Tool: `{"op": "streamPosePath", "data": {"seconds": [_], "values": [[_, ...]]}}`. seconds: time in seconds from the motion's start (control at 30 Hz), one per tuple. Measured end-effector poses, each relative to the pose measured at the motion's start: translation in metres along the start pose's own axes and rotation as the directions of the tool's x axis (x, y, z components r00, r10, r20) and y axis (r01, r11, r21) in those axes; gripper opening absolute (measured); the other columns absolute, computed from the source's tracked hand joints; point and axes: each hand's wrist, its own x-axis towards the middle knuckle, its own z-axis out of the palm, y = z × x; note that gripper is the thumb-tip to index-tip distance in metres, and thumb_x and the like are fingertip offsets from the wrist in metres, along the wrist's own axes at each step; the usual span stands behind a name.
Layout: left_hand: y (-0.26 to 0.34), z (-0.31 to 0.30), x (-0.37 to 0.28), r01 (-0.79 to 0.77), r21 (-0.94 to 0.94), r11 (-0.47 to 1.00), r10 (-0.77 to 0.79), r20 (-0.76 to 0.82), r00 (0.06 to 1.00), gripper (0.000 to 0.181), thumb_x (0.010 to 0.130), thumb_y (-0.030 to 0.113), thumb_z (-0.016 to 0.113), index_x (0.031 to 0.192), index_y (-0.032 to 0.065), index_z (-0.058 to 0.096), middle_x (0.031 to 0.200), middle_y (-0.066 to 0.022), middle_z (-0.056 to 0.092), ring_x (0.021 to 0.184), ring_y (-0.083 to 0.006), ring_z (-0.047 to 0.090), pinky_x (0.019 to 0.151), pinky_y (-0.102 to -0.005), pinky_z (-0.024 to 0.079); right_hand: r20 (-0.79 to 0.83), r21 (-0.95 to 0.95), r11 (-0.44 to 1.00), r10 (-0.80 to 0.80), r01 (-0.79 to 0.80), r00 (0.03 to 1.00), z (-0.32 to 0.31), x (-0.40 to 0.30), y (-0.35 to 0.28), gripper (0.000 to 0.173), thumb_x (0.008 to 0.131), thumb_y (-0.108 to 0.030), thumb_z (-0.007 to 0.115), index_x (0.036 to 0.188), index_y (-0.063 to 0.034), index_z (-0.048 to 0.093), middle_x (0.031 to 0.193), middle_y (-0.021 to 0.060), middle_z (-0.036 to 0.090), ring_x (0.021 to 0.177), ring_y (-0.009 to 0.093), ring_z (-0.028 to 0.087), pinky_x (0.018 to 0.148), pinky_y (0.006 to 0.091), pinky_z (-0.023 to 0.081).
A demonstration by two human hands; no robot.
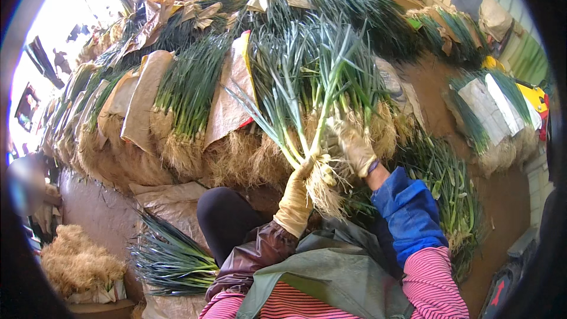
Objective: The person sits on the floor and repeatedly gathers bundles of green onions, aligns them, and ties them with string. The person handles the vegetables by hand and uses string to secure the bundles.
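Observation:
My left hand (297, 195), in a tan glove, is closed around the base of a small bunch of green onions (325, 115). Their pale roots hang below it and their leaves fan upward. My right hand (354, 144), in a light, soiled glove, is up beside the stalks on the right; its fingers are partly hidden, and whether they grip a stalk is unclear. Just behind both hands lies a long heap of green onions (188, 88) with brown roots toward me. Woven sacks (232, 93) lie between its bundles.
A trimmed-looking onion pile (456, 199) lies on the floor at right. Another bunch (172, 257) rests on sacking at lower left, near a root-filled container (82, 261). More bundles (491, 110) stand at right. Other people are in the background and at the left edge.

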Motion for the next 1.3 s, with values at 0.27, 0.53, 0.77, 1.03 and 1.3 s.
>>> {"op": "streamPosePath", "data": {"seconds": [0.27, 0.53, 0.77, 1.03, 1.3], "values": [[-0.012, -0.010, 0.002, 0.058, -0.133, 0.989, -0.049, 0.073, 0.996, 0.036, 0.092, 0.024, 0.057, 0.120, 0.0022, 0.051, 0.111, -0.0153, 0.063, 0.078, -0.0201, 0.064, 0.068, -0.0358, 0.055, 0.156, 0.139, 0.990, -0.058, 0.037, 0.986, 0.032, -0.009, -0.010, 0.038, 0.096, -0.031, 0.051, 0.111, 0.0026, 0.060, 0.095, 0.0084, 0.064, 0.083, 0.016, 0.061, 0.075, 0.0285, 0.051], [-0.011, -0.013, 0.002, 0.014, -0.152, 0.988, 0.005, 0.123, 0.992, 0.037, 0.093, 0.026, 0.056, 0.122, 0.0028, 0.051, 0.111, -0.0146, 0.063, 0.076, -0.0181, 0.063, 0.066, -0.0330, 0.054, 0.253, 0.138, 0.989, 0.024, -0.061, 0.967, 0.032, -0.016, -0.012, 0.023, 0.096, -0.028, 0.054, 0.090, -0.0063, 0.061, 0.076, -0.0028, 0.060, 0.065, 0.005, 0.055, 0.058, 0.0194, 0.044], [-0.011, -0.021, 0.007, 0.053, -0.093, 0.994, -0.040, 0.136, 0.990, 0.030, 0.094, 0.024, 0.056, 0.115, 0.0032, 0.057, 0.097, -0.0090, 0.067, 0.077, -0.0176, 0.066, 0.066, -0.0292, 0.056, 0.268, -0.049, 0.998, 0.051, -0.039, 0.962, 0.014, -0.032, -0.034, 0.020, 0.093, -0.025, 0.059, 0.088, -0.0061, 0.063, 0.065, -0.0032, 0.058, 0.050, 0.006, 0.051, 0.043, 0.0193, 0.040], [-0.002, -0.004, 0.002, -0.024, 0.002, 1.000, 0.024, -0.030, 0.999, 0.037, 0.088, 0.024, 0.064, 0.110, -0.0040, 0.056, 0.093, -0.0156, 0.066, 0.070, -0.0182, 0.064, 0.064, -0.0308, 0.056, -0.339, 0.013, 0.999, -0.038, 0.045, 0.940, -0.035, 0.015, -0.017, 0.020, 0.095, -0.022, 0.055, 0.098, -0.0036, 0.064, 0.076, 0.0063, 0.067, 0.052, 0.013, 0.058, 0.045, 0.0250, 0.048], [-0.005, -0.007, 0.001, 0.083, 0.166, 0.983, -0.076, -0.048, 0.996, 0.029, 0.089, 0.024, 0.062, 0.103, -0.0021, 0.062, 0.081, -0.0065, 0.066, 0.067, -0.0155, 0.063, 0.058, -0.0272, 0.053, 0.010, 0.156, 0.983, 0.092, -0.092, 0.996, -0.005, 0.034, 0.019, 0.030, 0.092, -0.026, 0.061, 0.114, -0.0056, 0.061, 0.091, 0.0008, 0.066, 0.078, 0.011, 0.062, 0.066, 0.0243, 0.051]]}}
